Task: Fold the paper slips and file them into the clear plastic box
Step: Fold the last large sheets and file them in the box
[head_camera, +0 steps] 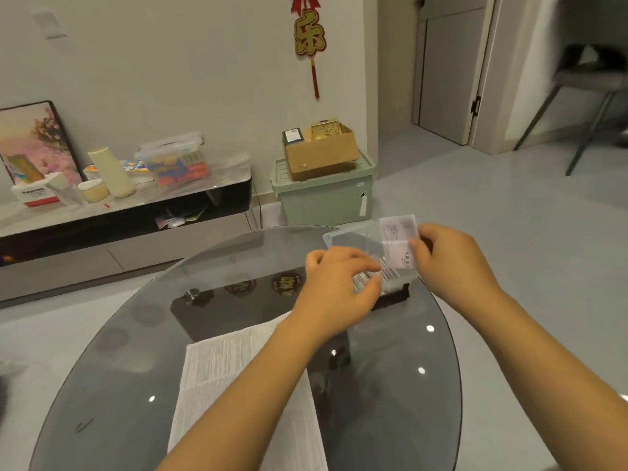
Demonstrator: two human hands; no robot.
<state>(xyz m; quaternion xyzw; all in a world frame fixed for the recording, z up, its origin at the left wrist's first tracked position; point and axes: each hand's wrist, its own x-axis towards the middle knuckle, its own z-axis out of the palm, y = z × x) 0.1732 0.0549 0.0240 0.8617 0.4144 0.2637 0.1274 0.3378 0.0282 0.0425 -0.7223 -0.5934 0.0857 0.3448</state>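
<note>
The right hand (452, 263) pinches a folded paper slip (398, 241) above the clear plastic box (346, 237) at the far tabletop (136, 351) edge, while the left hand (336, 290), fingers loosely curled, touches the filed slips (384, 275).

One clear plastic box (346, 237) just beyond the fingers (368, 266), one folded slip (397, 241) pinched above it — one printed sheet (217, 365) on the desk (390, 385) — two hands.

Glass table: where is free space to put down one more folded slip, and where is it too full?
The glass table is bare left of the printed sheets, and on its right side. It is crowded at the far edge, where the left hand and right hand, holding a folded slip, work over the clear plastic box.
</note>
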